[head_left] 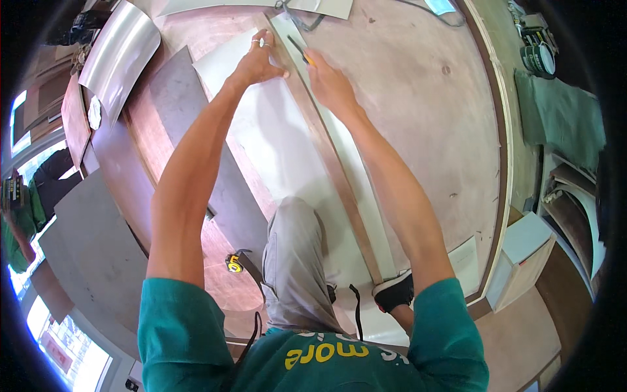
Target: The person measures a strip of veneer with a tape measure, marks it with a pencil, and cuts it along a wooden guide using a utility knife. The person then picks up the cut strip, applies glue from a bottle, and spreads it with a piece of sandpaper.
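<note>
A long brown wooden strip (324, 142) lies slantwise over a white sheet (281, 140) on the large wooden board. My left hand (258, 63) presses on the strip near its far end, thumb and fingers spread apart. Just right of the strip, my right hand (331, 81) is closed around a utility knife (302, 53) with a yellow handle and a dark blade. The knife tip points toward the far end, over the narrow part of the sheet that shows beyond the strip. My knee rests on the sheet, and my shoe (394, 291) is beside the strip's near end.
A tape measure (234, 263) lies left of my knee. Grey panel pieces (179, 98) and a curved shiny sheet (123, 55) are on the left. The wooden board (431, 150) has a raised edge at right; beyond it are a tin (538, 59) and green cloth (560, 117).
</note>
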Action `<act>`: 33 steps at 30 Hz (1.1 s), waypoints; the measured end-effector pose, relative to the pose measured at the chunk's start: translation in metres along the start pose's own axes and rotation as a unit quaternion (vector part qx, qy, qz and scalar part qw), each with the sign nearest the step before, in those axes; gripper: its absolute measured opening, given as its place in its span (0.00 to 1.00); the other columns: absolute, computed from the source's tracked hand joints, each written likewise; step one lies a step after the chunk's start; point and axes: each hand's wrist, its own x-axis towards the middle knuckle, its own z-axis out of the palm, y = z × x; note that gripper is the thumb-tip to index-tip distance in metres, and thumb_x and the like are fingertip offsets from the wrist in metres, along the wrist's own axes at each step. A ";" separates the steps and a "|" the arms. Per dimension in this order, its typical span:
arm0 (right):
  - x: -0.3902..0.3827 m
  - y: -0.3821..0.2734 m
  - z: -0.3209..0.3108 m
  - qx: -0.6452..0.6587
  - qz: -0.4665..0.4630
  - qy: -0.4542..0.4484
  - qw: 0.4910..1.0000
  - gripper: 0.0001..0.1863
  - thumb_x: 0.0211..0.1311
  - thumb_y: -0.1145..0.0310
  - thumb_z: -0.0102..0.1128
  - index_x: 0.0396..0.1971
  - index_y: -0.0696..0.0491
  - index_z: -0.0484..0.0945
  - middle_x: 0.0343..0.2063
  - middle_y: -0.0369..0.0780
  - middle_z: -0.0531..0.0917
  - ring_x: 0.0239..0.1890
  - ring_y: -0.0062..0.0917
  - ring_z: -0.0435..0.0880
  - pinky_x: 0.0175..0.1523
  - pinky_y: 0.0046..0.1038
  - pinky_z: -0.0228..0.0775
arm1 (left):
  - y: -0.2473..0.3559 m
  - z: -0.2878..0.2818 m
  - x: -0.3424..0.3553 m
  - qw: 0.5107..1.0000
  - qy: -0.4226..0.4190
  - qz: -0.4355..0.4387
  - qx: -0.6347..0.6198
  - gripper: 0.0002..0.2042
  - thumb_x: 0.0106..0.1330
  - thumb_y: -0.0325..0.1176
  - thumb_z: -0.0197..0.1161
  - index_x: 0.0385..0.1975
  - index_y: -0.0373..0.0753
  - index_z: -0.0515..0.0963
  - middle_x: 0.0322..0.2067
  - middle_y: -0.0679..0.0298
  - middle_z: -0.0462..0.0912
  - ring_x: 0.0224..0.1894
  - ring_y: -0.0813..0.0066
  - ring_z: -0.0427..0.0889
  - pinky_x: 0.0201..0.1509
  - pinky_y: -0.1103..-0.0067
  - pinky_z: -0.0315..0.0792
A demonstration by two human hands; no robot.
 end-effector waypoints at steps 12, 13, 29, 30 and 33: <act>0.079 -0.031 0.022 -0.025 -0.005 -0.009 1.000 0.24 0.71 0.60 0.44 0.66 0.39 0.65 0.47 0.51 0.83 0.50 0.49 0.81 0.54 0.47 0.72 | 0.009 -0.009 -0.006 0.999 -0.033 -0.038 -0.002 0.58 0.44 0.48 0.77 0.71 0.28 0.48 0.74 0.50 0.41 0.71 0.52 0.60 0.68 0.66 0.68; 0.082 -0.029 0.023 -0.021 -0.012 -0.002 1.000 0.24 0.71 0.60 0.44 0.66 0.39 0.65 0.48 0.50 0.83 0.50 0.49 0.81 0.54 0.47 0.72 | 0.011 -0.011 -0.006 0.999 -0.034 -0.037 0.001 0.58 0.44 0.48 0.77 0.71 0.28 0.48 0.74 0.50 0.41 0.72 0.53 0.59 0.68 0.66 0.68; 0.092 -0.039 0.024 -0.128 0.003 -0.073 0.989 0.25 0.70 0.61 0.43 0.67 0.40 0.65 0.47 0.49 0.83 0.48 0.45 0.83 0.51 0.43 0.74 | 0.002 -0.005 -0.004 0.999 -0.022 -0.025 -0.002 0.53 0.44 0.49 0.77 0.66 0.27 0.56 0.73 0.49 0.43 0.69 0.51 0.63 0.67 0.65 0.68; 0.089 -0.040 0.027 -0.137 0.006 -0.062 0.989 0.26 0.70 0.61 0.42 0.67 0.39 0.64 0.46 0.48 0.84 0.45 0.45 0.84 0.48 0.42 0.75 | 0.001 -0.004 -0.004 1.000 -0.017 -0.018 0.001 0.47 0.44 0.50 0.77 0.60 0.25 0.64 0.73 0.47 0.43 0.67 0.49 0.66 0.66 0.64 0.69; 0.088 -0.042 0.020 -0.104 0.008 -0.077 0.992 0.26 0.70 0.59 0.43 0.68 0.40 0.64 0.38 0.46 0.85 0.36 0.39 0.85 0.38 0.37 0.77 | -0.002 -0.002 -0.005 1.000 -0.001 -0.006 0.001 0.45 0.45 0.50 0.77 0.59 0.23 0.69 0.72 0.45 0.42 0.65 0.47 0.69 0.65 0.64 0.70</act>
